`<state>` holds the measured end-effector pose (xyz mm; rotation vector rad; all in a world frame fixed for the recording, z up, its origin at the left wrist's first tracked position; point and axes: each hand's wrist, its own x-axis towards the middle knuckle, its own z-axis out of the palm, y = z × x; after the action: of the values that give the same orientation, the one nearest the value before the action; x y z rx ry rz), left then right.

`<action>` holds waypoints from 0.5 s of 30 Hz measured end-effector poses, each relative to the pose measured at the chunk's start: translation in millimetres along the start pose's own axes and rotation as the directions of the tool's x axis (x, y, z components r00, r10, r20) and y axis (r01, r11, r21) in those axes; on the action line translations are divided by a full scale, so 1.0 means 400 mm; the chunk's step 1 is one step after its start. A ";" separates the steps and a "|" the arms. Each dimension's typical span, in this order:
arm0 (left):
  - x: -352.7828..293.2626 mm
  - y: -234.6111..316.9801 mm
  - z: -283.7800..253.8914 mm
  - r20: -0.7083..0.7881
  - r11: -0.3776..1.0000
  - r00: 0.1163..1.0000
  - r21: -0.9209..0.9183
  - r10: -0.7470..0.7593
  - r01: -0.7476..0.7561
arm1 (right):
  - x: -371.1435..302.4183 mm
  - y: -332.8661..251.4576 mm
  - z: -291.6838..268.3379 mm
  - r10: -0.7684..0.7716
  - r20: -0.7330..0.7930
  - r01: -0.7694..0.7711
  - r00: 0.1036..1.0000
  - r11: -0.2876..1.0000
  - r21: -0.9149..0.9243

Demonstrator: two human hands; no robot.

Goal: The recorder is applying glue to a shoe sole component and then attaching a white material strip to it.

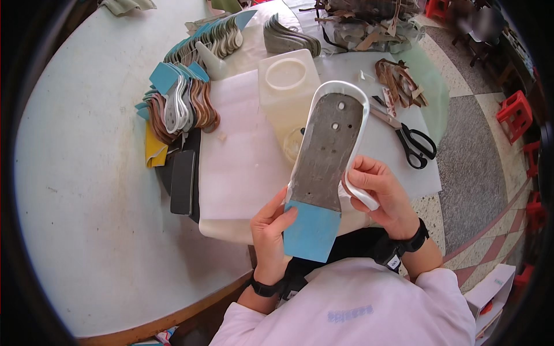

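Observation:
A shoe insole (331, 150) is held up before me, its grey underside facing me, with small holes and a white rim folded round the heel end. Its lower end is a flat blue piece (312, 230). My left hand (271, 228) is closed on the insole's left edge, thumb on the blue piece. My right hand (384, 193) pinches the loose end of the white edging (362, 197) at the insole's right side. The fingertips under the insole are hidden. Beyond it, scissors with black handles (416, 147) lie open on the white-covered table.
Stacked insoles (179, 109) stand at the left, with more (291, 39) at the back. A translucent plastic container (285, 78) stands behind the held insole. A black phone (183, 182) lies at left, brown scraps (399, 83) at right. Red stools (515, 115) stand on the floor.

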<state>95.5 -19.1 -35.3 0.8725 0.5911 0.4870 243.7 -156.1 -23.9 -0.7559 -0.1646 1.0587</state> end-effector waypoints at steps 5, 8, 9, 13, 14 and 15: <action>0.007 0.004 0.007 0.015 1.000 1.000 0.002 -0.013 0.012 | 0.004 -0.010 -0.004 -0.001 0.017 0.001 1.000 1.000 -0.006; 0.010 0.002 0.003 0.030 1.000 0.999 -0.008 -0.027 0.028 | 0.008 -0.002 0.001 -0.051 -0.009 0.050 0.999 0.997 -0.057; 0.011 0.002 0.002 0.046 0.999 0.998 -0.029 -0.035 0.036 | 0.010 0.003 0.002 -0.097 -0.030 0.093 0.995 0.990 -0.103; 0.015 0.006 0.004 0.053 0.998 0.997 -0.017 -0.055 0.056 | 0.016 0.015 -0.003 -0.163 -0.023 0.159 0.986 0.980 -0.120; 0.016 0.007 0.005 0.056 0.997 0.996 -0.035 -0.066 0.068 | 0.016 0.016 -0.007 -0.183 -0.015 0.179 0.983 0.974 -0.141; 0.016 0.007 0.005 0.060 0.995 0.995 -0.053 -0.077 0.080 | 0.016 0.016 -0.009 -0.204 -0.008 0.200 0.979 0.966 -0.162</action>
<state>101.1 -14.8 -33.7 0.8048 0.5541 0.4040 244.0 -150.6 -32.1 -0.8775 -0.3027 0.8486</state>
